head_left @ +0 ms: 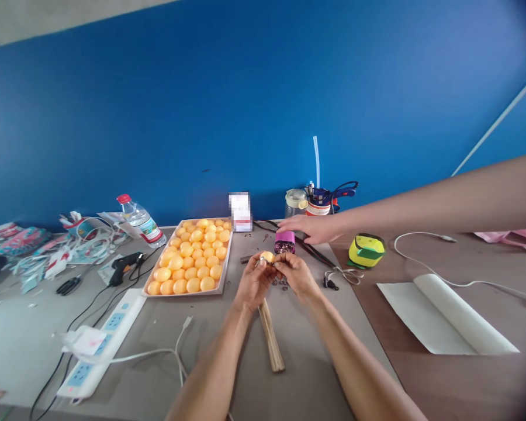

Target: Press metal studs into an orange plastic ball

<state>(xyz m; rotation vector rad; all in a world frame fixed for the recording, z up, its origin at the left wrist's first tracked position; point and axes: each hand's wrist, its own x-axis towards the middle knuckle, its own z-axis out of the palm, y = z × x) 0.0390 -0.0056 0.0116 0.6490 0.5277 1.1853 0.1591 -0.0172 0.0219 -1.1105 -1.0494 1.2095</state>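
Note:
My left hand (249,285) is closed around a small orange ball (267,256), which looks like a table-tennis ball. At its right side, the fingers of my right hand (298,275) are pinched together; a small dark piece seems to be between them, too small to name. Just beyond stands a purple container (284,237) filled with small shiny pieces, with several more lying loose beneath my fingers. Left of my hands, a shallow tray (226,270) is full of similar orange balls (186,251). A flat wooden strip (270,345) lies below my hands, its far end hidden.
Another person's hand (309,227) reaches in from the right over the purple container. A power strip (105,345), glue gun (123,268) and water bottle (142,222) are on the left. Rightward are a yellow-green container (366,251) and a paper roll (458,313). Cables cross the table.

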